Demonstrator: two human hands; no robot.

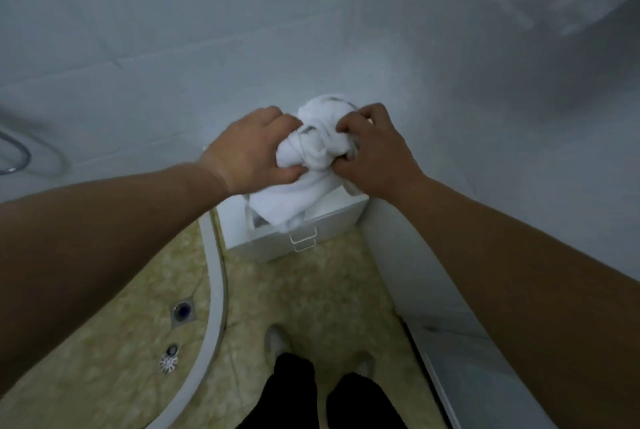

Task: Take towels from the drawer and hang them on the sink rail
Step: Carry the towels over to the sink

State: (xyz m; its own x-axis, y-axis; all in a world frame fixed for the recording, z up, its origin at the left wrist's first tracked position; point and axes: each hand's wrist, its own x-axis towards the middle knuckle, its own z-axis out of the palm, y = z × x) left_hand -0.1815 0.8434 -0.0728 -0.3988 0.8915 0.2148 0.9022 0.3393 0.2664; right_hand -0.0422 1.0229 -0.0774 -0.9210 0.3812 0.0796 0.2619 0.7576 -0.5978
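- A bunched white towel (311, 148) is held above the open white drawer (304, 238), its lower end hanging into it.
- The towel is gripped by the left hand (254, 148) and the right hand (372, 151) from either side.
- No readable writing is seen.

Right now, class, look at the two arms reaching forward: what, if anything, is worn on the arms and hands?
Nothing. Both forearms are bare with no sleeves in view. The left hand and right hand have no gloves, and no watch, bracelet or ring shows on wrists or fingers.
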